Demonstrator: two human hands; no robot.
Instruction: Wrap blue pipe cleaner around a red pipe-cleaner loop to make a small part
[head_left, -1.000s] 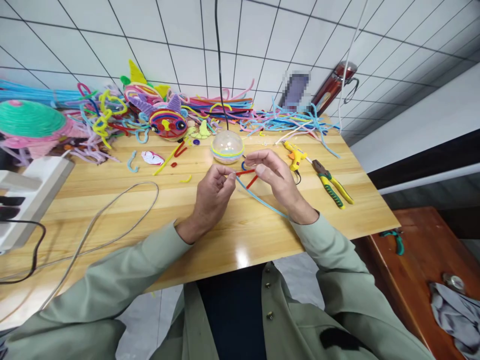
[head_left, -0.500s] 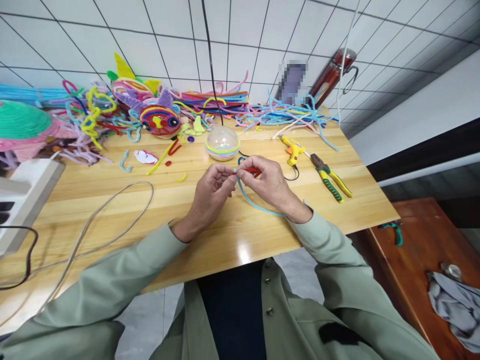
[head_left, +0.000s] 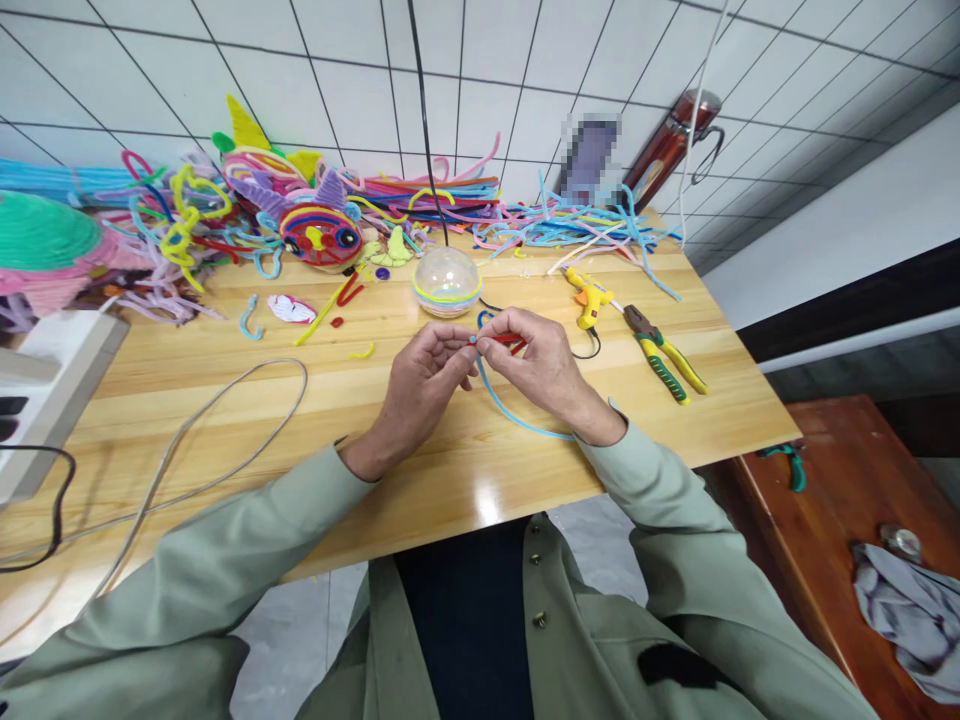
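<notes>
Between the fingertips of my left hand (head_left: 426,378) and my right hand (head_left: 538,368), both pinched, is the end of a light blue pipe cleaner (head_left: 506,408). Its tip shows as a small blue curl, and the long tail curves down and right under my right wrist. A red pipe cleaner (head_left: 514,342) shows by my right fingers; whether I grip it or it lies behind them I cannot tell. Just beyond my hands stands a clear plastic bowl or ball (head_left: 447,278), with yellow, blue and pink bands round its lower part.
Right of my hands lie a yellow glue gun (head_left: 591,300) and pliers (head_left: 660,355). Pipe cleaners (head_left: 577,222) are heaped along the wall, with a colourful fish figure (head_left: 321,232) among them. At left are a white power strip (head_left: 64,400) and a looping cable (head_left: 225,385).
My hands stay together at almost the same spot, with slight finger movement around the blue tip. The whole view has shifted a little.
</notes>
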